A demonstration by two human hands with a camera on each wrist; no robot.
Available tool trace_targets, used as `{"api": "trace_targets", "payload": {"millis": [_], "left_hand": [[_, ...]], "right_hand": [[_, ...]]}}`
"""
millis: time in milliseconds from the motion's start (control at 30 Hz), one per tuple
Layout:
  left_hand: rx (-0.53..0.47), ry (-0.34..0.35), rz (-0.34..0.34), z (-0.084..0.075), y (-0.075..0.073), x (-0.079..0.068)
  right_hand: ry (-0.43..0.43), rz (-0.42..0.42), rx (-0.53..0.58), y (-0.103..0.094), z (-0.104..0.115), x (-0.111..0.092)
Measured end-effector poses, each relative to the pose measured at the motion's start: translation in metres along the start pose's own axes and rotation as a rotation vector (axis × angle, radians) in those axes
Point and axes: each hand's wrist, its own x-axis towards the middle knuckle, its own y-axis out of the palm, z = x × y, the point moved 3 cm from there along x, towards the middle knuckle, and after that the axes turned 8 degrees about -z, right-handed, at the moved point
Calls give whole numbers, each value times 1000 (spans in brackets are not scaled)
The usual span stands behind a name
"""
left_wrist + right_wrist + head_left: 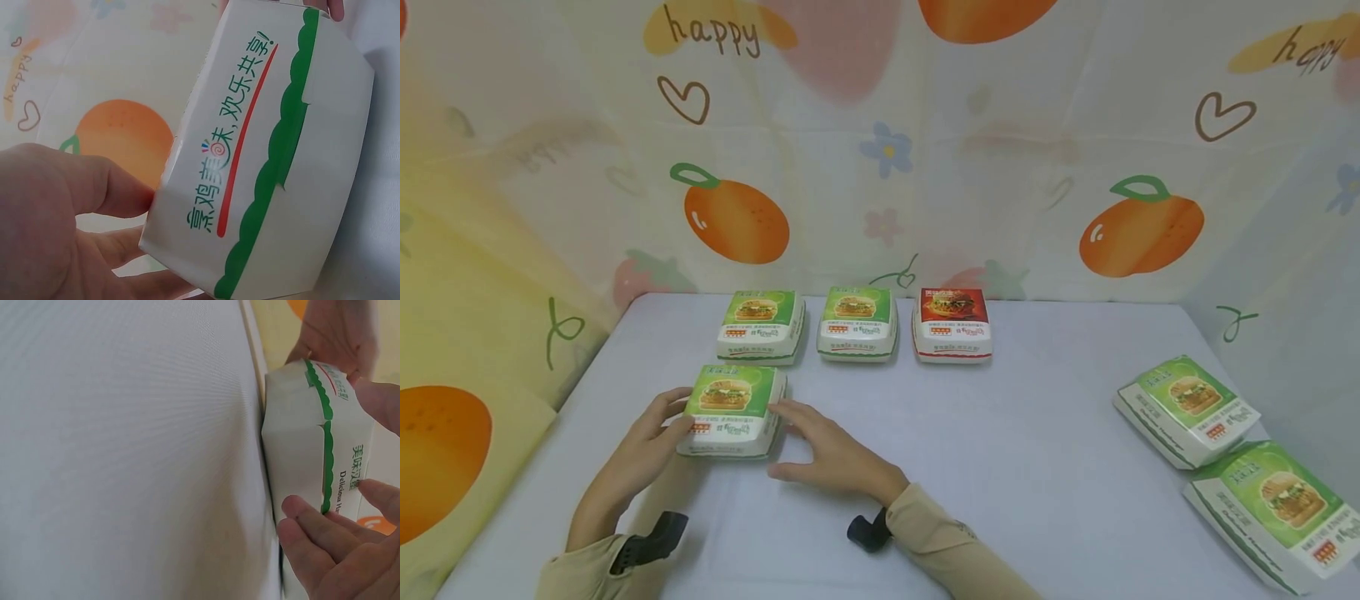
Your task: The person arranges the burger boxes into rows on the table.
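Note:
A green-and-white burger box (730, 408) sits between my two hands at the left of the table. My left hand (643, 446) holds its left side, and the left wrist view shows the thumb (115, 187) against the corner of the carton. On the other side, my right hand (838, 454) touches the box with extended fingers (325, 537), its thumb apart from the carton. Whether the underside rests fully on the table cannot be told. Just behind stand two more green burger boxes (760, 327) and a red-topped burger box (952, 325) in a row.
At the right edge of the white-covered table (1000, 467) lie two angled green burger boxes, one farther back (1187, 412) and one nearer (1277, 508). A fruit-printed cloth (1000, 167) hangs behind the table.

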Motion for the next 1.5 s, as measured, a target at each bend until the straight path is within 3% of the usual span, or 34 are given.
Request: {"api": "trace_targets", "payload": {"millis": [133,367,1067,1167,1400,1500], "left_hand": [[13,3,-10,-1,0,0],[16,1,6,-1,-2,-1],[22,1,-34,-1,-7,-2],[37,10,-73,-3,-8,-4],[43,134,-282,-20,-12,-12],[37,155,-332,-29,-10,-15]], "right_hand": [[-1,10,13,-1,1,-1],[4,16,-97,-5,1,-2],[16,5,-56,-16,1,-4],[21,3,-57,-18,2,-5],[29,-14,-63,-30,1,-10],[50,-24,-64,-39,0,-14]]}}
